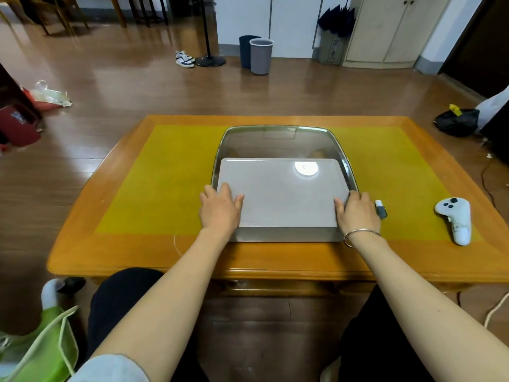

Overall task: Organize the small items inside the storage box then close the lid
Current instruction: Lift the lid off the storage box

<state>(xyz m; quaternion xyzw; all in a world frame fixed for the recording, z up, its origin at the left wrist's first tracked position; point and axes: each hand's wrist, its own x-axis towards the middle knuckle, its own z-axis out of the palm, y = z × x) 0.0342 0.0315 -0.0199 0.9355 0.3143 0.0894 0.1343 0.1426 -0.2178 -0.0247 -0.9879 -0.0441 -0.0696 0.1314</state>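
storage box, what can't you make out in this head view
- Contents of the storage box: hidden by the opaque grey lid.
- Whether the lid is latched: nothing shows it.
- Left hand and right hand fingertips at the lid's sides: partly hidden by the hands' backs.
- Small bottle label: too small.

Glossy wooden floor [143, 86] behind an orange-edged surface [82, 244].
Two bins [259, 55] top centre, cream cabinet [385, 31] upper right, chair legs [55, 15] upper left.
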